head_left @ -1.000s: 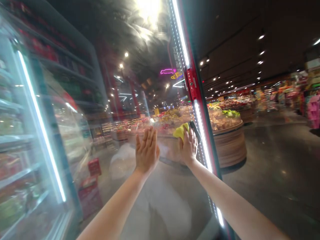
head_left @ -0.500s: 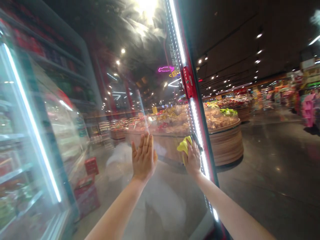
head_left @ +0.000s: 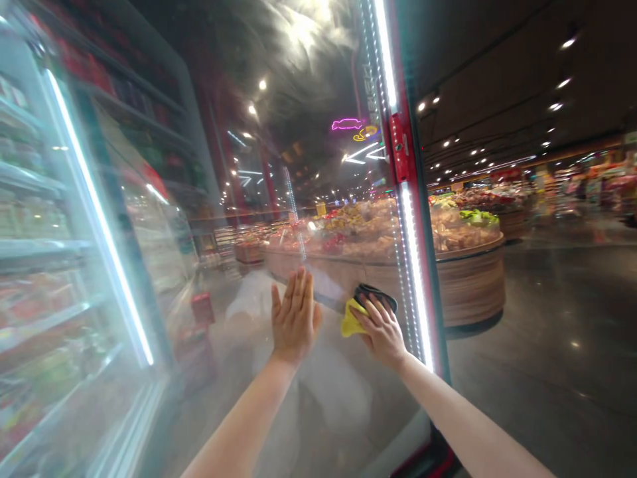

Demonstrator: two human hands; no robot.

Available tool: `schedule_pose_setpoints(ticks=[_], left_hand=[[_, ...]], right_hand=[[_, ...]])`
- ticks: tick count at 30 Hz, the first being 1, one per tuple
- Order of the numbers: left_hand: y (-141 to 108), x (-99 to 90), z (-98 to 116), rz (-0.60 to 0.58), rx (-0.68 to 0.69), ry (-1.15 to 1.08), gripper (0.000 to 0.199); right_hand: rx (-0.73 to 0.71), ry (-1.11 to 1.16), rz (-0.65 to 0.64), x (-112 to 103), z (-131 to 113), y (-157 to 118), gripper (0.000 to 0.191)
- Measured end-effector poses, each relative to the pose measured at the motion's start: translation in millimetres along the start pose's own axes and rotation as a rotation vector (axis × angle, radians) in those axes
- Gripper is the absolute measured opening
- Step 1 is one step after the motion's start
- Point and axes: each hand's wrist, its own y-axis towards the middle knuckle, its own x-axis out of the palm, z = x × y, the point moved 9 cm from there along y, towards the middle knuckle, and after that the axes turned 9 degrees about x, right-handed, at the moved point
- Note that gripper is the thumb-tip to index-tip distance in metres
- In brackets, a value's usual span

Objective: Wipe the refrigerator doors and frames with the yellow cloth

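Note:
A large glass door point(head_left: 338, 398) stands in front of me, with reflections across its pane. My left hand point(head_left: 294, 317) lies flat against the glass, fingers stretched upward, holding nothing. To its right, my right hand point(head_left: 382, 330) presses a yellow cloth point(head_left: 352, 320) against the pane. A dark, rounded pad or cloth part point(head_left: 385, 297) shows above those fingers; its exact kind is unclear. Along the door's right side runs a frame with a bright light strip point(head_left: 417, 279) and a red fitting point(head_left: 399, 147).
At left are lit cooler shelves point(head_left: 44, 249) with blurred goods, beside another light strip point(head_left: 99, 212). Beyond the glass stands a wood-sided produce display point(head_left: 470, 285). Dark shiny floor point(head_left: 562, 358) stretches to the right. Red boxes point(head_left: 203, 308) appear low at left, blurred.
My right hand has moved left on the glass, away from the light strip, with the cloth. The dark pad now shows. My left hand stays flat, and the view has turned slightly left.

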Motion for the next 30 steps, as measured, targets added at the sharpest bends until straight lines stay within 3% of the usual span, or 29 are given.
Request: schedule_pose_setpoints(ticks=[2,4,7,9,11,14,16,18,21,23,25,28,30], left_hand=[[-4.2,-1.1,0.3,-0.014,0.01,-0.003,0.082],[-8.7,-3.2,-2.0,-0.024,0.005,0.001,0.081],[-14.0,-7.0,-6.7,-0.03,-0.021,0.006,0.08],[-16.7,-8.3,-8.0,-0.047,-0.028,-0.008,0.079],[-19.7,-9.5,-9.8,-0.07,-0.039,-0.026,0.079],[-25.9,-13.2,-13.9,-0.097,-0.045,-0.028,0.079],[-30.7,-17.1,-17.2,-0.105,-0.036,-0.011,0.079],[-35.6,-21.1,-21.6,-0.11,-0.04,0.005,0.078],[-42.6,-24.6,-27.2,-0.14,-0.065,0.0,0.077],[-47.5,-24.9,-29.4,-0.182,-0.083,-0.009,0.076],[-53.7,-25.0,-31.8,-0.229,-0.102,-0.009,0.075],[-65.0,-28.4,-36.4,-0.274,-0.119,-0.003,0.072],[-72.6,-33.3,-40.0,-0.276,-0.129,-0.006,0.067]], right_hand=[[0.055,-0.014,0.001,-5.1,19.9,-6.8,0.047],[0.228,-0.014,0.083,-17.8,37.3,14.7,0.048],[0.361,0.01,0.167,-28.7,22.0,57.9,0.053],[0.274,0.018,0.112,-24.0,-7.0,67.3,0.055],[0.114,0.015,0.008,-15.9,-29.0,52.2,0.055],[-0.086,0.016,-0.135,-9.4,-31.8,17.9,0.053],[-0.039,0.028,-0.119,-15.3,-18.7,20.1,0.053],[0.139,0.043,-0.021,-25.4,-8.8,41.9,0.053],[0.281,0.066,0.064,-27.2,-27.9,66.1,0.056],[0.178,0.075,0.012,-17.6,-53.2,57.8,0.057],[-0.002,0.074,-0.063,-9.0,-67.7,28.8,0.054],[-0.168,0.062,-0.134,-6.7,-57.5,-10.3,0.051],[-0.094,0.052,-0.138,-9.8,-42.5,-5.1,0.051]])
